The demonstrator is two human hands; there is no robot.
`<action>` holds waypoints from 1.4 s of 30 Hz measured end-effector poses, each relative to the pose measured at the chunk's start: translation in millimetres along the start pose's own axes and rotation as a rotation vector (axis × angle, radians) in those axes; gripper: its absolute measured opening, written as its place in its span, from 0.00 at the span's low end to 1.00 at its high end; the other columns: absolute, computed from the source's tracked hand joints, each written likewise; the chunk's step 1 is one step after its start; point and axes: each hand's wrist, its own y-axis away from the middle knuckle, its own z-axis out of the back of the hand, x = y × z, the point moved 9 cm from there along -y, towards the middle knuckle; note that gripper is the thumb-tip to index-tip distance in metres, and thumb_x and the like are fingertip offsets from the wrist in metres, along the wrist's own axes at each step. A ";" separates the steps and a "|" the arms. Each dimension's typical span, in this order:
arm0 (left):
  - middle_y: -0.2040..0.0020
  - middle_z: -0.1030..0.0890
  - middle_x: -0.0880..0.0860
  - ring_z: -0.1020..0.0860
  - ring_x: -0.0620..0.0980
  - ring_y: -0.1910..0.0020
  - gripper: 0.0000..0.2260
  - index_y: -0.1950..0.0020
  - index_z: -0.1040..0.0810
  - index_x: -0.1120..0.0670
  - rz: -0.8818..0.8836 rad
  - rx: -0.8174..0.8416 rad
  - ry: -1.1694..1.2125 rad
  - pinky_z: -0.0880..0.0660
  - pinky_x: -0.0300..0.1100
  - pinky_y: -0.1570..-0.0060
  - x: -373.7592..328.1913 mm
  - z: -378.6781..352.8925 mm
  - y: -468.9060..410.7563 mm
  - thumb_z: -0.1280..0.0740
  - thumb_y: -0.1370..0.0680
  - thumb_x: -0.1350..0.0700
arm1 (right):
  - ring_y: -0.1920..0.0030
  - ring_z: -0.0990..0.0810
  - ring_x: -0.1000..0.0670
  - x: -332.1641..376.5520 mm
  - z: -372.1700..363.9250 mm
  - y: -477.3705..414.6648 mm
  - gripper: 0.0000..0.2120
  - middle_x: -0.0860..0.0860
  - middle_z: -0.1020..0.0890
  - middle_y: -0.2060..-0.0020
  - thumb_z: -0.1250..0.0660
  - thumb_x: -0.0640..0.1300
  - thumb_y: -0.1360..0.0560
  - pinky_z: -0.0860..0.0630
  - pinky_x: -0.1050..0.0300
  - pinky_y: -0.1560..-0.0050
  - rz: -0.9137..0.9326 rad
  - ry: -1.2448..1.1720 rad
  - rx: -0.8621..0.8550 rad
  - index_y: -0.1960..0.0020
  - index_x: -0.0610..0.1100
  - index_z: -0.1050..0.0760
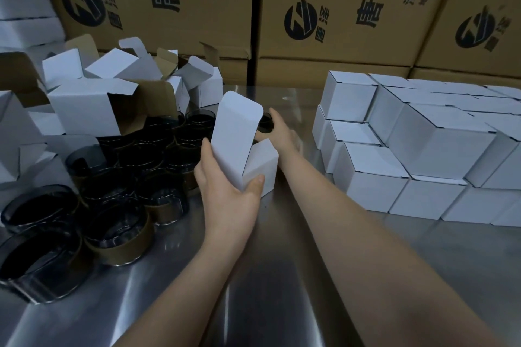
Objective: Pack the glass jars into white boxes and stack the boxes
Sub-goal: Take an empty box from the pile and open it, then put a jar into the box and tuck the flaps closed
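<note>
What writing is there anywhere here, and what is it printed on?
"唐泽", large: left brown carton and middle brown carton.
"沧州" and "地址", smaller: both cartons; the rest is cut off.
Small characters beside the round logos: too blurred.
No print on the white boxes.

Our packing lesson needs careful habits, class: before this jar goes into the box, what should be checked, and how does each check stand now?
1. The lid of the box is open: ok.
2. The left hand holds the box: ok.
3. The right hand grips a jar: ok, though the lid hides part of it.
4. The jar is lined up with the box opening: not ok, it is behind the box.
5. The box is empty inside: cannot tell.
6. The stack of closed boxes sits tidy: ok.
</note>
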 end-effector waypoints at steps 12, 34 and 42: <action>0.23 0.41 0.49 0.40 0.47 0.25 0.39 0.21 0.47 0.49 -0.044 0.047 0.034 0.40 0.49 0.25 -9.3 -1.3 0.7 0.29 0.25 0.61 | 0.38 0.23 0.47 -1.8 23.7 28.3 0.30 0.51 0.23 0.42 0.26 0.46 0.28 0.26 0.49 0.36 0.015 -0.549 -0.159 0.30 0.44 0.33; 0.38 0.29 0.52 0.24 0.49 0.41 0.35 0.27 0.46 0.47 -0.075 0.031 0.260 0.26 0.48 0.39 -24.4 9.8 9.2 0.36 0.31 0.58 | 0.45 0.18 0.37 20.0 65.0 154.8 0.28 0.43 0.18 0.43 0.35 0.52 0.26 0.23 0.42 0.39 0.043 -1.078 0.137 0.29 0.42 0.33; 0.34 0.37 0.50 0.36 0.44 0.34 0.33 0.34 0.43 0.43 -0.223 0.133 0.071 0.34 0.29 0.38 -34.7 -3.3 13.3 0.27 0.32 0.42 | 0.46 0.18 0.37 18.1 59.1 164.1 0.21 0.42 0.16 0.49 0.38 0.50 0.24 0.20 0.47 0.45 0.054 -1.168 0.215 0.35 0.40 0.30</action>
